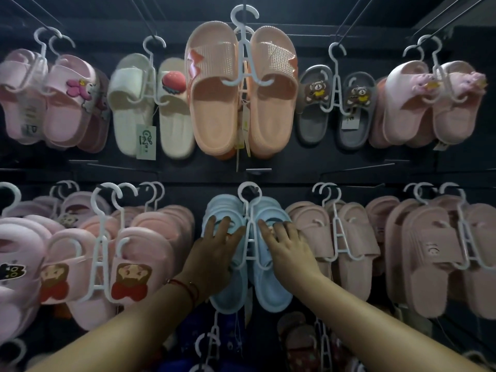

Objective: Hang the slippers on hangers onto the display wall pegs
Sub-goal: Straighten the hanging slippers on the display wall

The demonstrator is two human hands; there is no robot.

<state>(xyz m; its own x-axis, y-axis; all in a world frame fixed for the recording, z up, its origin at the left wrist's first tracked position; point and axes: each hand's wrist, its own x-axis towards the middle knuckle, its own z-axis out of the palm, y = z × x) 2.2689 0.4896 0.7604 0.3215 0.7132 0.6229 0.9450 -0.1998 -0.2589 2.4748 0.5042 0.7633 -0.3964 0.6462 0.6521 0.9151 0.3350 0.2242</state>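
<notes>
A handwritten price tag (145, 142) reading 12.8 hangs in the upper row, and a smaller white tag (350, 121) hangs further right. A long pale label (244, 130) dangles at the centre. A thin red string bracelet (185, 287) circles one wrist.

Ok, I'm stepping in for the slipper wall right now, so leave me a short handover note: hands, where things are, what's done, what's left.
Left hand: fingers spread flat on the left blue slipper.
Right hand: flat on the right blue slipper.
The pair's white hanger has its hook over the lower-row centre peg.
Done: pair looks hung.
Left: probably let go and check it hangs straight. No unhung pairs visible.
</notes>
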